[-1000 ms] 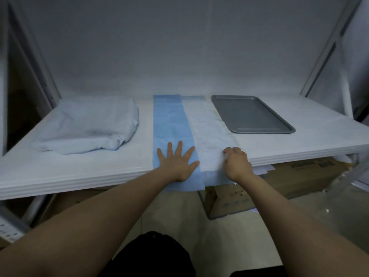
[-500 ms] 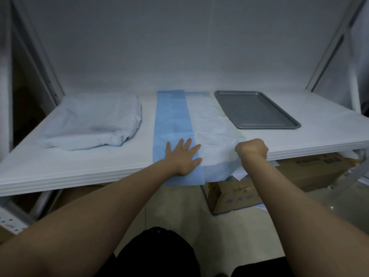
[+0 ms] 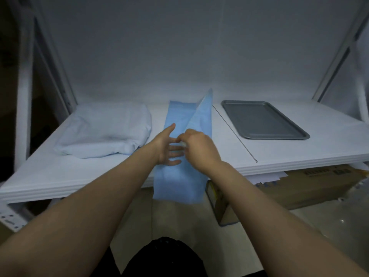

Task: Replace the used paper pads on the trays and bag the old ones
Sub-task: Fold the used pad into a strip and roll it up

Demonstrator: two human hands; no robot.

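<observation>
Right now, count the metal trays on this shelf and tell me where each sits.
1. The grey metal tray lies flat and bare on the right side of the white shelf, right of the blue pad. Another could be hidden under the pale bundle at left.

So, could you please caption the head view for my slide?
Right hand folds a blue paper pad toward the open left hand, beside an empty grey tray.

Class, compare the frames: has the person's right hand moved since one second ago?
Yes. The right hand has swung left, away from the grey tray, carrying the pad's edge over the blue pad to meet the left hand.
</observation>
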